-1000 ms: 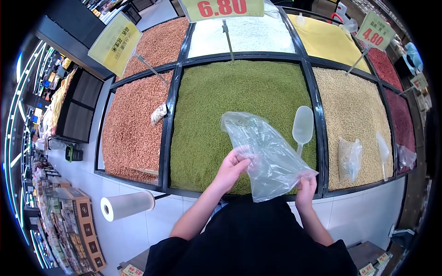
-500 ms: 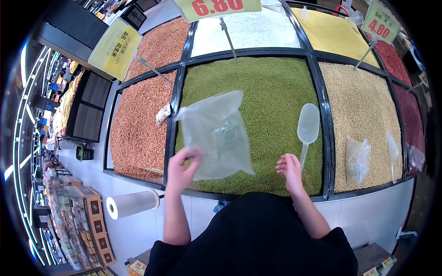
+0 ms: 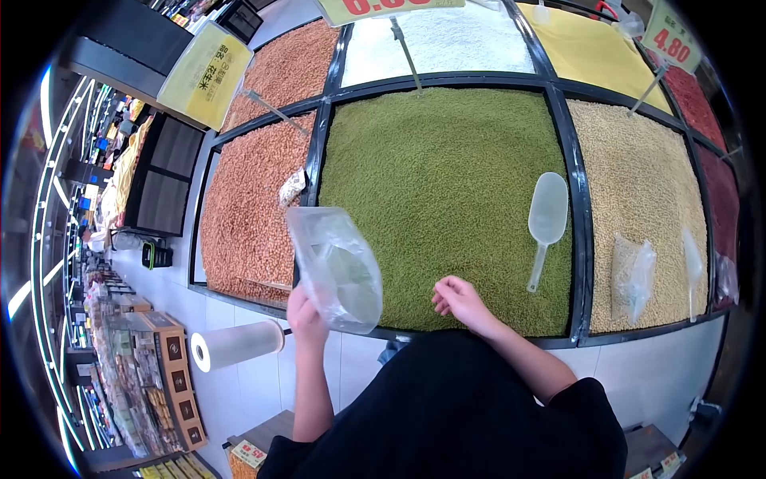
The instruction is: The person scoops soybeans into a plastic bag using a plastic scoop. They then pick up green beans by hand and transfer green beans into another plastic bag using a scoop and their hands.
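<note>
My left hand (image 3: 306,313) is closed on the edge of a clear plastic bag (image 3: 341,267), which bulges as if partly opened. The bag hangs over the front left of a bin of small green beans (image 3: 439,184). To its right, my right hand (image 3: 459,299) hovers above the beans, fingers loosely curled and a little apart, with nothing visible in them. A translucent plastic scoop (image 3: 548,211) lies on the beans at the right side of the bin, its handle pointing toward me, apart from my right hand.
Reddish peanuts (image 3: 247,215) fill the bin on the left, with a small packet (image 3: 293,187) near the divider. Pale beans (image 3: 638,176) lie on the right with a bag (image 3: 634,275) on top. A plastic bag roll (image 3: 239,350) juts out at front left.
The bag has swung left and lower and changed from flat to bulging. My right hand has moved left, away from the scoop's handle. The view has shifted slightly.
</note>
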`<state>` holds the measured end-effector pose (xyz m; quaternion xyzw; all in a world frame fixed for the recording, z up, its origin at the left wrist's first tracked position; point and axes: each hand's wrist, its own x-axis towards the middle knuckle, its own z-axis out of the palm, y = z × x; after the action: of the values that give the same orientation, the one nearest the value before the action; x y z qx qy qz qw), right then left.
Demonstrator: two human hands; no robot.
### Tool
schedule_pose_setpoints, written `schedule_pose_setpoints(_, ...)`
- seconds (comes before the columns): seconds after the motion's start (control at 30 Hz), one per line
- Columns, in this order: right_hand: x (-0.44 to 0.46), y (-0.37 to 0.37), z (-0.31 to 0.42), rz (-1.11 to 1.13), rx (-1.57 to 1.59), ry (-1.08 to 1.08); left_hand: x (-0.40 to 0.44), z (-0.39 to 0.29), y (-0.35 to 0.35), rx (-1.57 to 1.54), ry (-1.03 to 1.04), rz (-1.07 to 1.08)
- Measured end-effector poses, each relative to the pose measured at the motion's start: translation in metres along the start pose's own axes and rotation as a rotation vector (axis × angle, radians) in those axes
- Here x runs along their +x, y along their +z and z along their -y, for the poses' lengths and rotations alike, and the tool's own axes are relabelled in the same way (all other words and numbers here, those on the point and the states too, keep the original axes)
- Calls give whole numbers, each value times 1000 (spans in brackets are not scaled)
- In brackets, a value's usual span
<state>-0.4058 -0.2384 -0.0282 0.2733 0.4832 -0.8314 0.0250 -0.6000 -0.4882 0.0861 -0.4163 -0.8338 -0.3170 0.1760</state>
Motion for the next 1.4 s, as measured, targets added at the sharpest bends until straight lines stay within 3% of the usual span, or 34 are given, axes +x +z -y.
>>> schedule_pose_setpoints(0.13,-4,2,-12,74,-112,63,-53,33,43,27,-17,123)
schedule_pose_setpoints(0.23,-8,-4,-14,77,-160,49,-63,19,53,-108,-98,342)
schedule_pose_setpoints(0.3,-9,-12,-13,43,-163,39,-73,18,53,-97,-65,377)
schedule_pose_setpoints(0.37,-11,-20,-14,16,-167,30,-73,7,49,-262,-338,511)
schedule_pose_setpoints(0.4,-10,-26,-17,-29,-151,16,-76,9,54,-174,-165,432)
schedule_pose_setpoints(0.5,-12,-37,-15,-115,-135,-18,-74,-5,62,-256,-301,357)
schedule_pose_setpoints(0.7,-21,-76,-5,-577,-192,-329,-61,-46,72,-252,-520,372)
schedule_pose_setpoints(0.77,-28,-95,5,-836,-393,-458,-54,-62,73,-1,-452,386)
schedule_pose_setpoints(0.9,-46,-143,26,-1257,-968,-647,-59,-70,85,0,-380,310)
schedule_pose_setpoints(0.93,-48,-154,27,-1263,-969,-645,-65,-67,89,12,-384,362)
schedule_pose_setpoints(0.97,-50,-163,27,-1230,-983,-510,-71,-63,93,25,-388,414)
schedule_pose_setpoints(1.1,-45,-168,33,-1086,-929,-160,-85,-47,105,-43,-284,378)
schedule_pose_setpoints(1.2,-27,-172,25,-1110,-859,-149,-84,-45,102,-184,-365,329)
schedule_pose_setpoints(1.27,-19,-172,23,-1127,-797,-167,-81,-44,99,-378,-648,357)
schedule_pose_setpoints(1.3,-15,-174,19,-1127,-797,-170,-80,-39,99,-379,-647,355)
schedule_pose_setpoints(1.4,-9,-181,11,-1149,-834,-275,-74,-30,94,-708,-907,304)
